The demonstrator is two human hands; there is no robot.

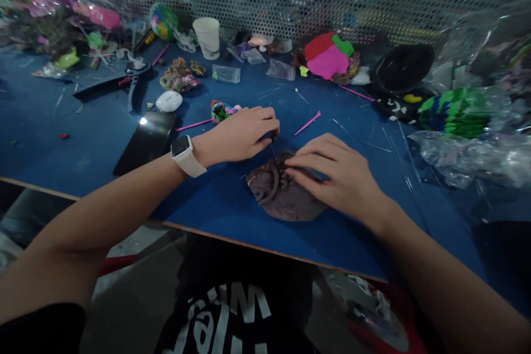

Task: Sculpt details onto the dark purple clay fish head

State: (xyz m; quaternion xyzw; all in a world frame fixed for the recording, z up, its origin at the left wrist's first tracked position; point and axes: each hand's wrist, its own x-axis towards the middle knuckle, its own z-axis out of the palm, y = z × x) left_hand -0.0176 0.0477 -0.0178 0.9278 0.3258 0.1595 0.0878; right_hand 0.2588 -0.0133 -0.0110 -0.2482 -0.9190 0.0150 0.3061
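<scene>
A dark brown clay piece [290, 202] with raised coils and small bumps lies on the blue table near its front edge. Over its upper right part is my right hand [342, 177], thumb and fingers pinched together at the bumps; whatever is between the fingertips is too small to make out. My left hand [243, 133], with a white watch on the wrist, is curled just above the clay's upper left. A small dark lump [271, 135] shows between its thumb and fingers. A multicoloured clay piece [222, 111] is partly hidden behind that hand.
A black phone [145, 144] and a white case [169, 101] lie at the left. Behind are a paper cup [207, 38], pink sticks [307, 123], a pink and red clay piece [327, 58] and a black bowl [404, 68]. Plastic wrap [477, 157] lies at the right.
</scene>
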